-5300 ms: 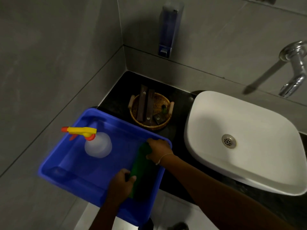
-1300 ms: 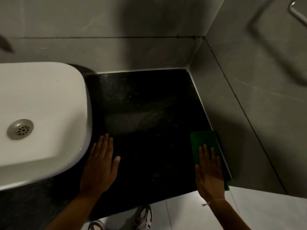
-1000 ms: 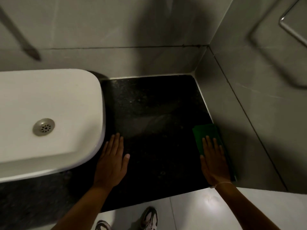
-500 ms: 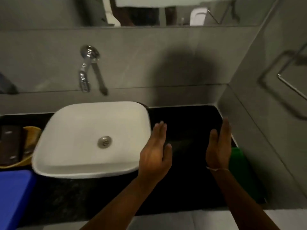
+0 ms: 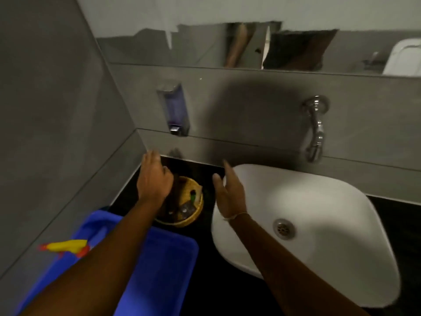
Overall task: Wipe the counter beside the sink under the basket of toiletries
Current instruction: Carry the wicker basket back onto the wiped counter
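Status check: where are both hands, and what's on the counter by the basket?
Left hand over basket rim, right hand open beside it. Both empty. Blue tub crowds counter in front.

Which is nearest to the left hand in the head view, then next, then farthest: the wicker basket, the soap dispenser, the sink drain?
From the left hand:
1. Wicker basket, directly under it.
2. Soap dispenser, on the wall above.
3. Sink drain, far right in the basin.

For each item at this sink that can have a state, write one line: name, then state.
left hand: over the basket's far-left rim, contact unclear
right hand: open, empty, beside the basket
basket: on the counter, holding toiletries
sink: empty, no water running
blue tub: on the counter, spray bottle inside
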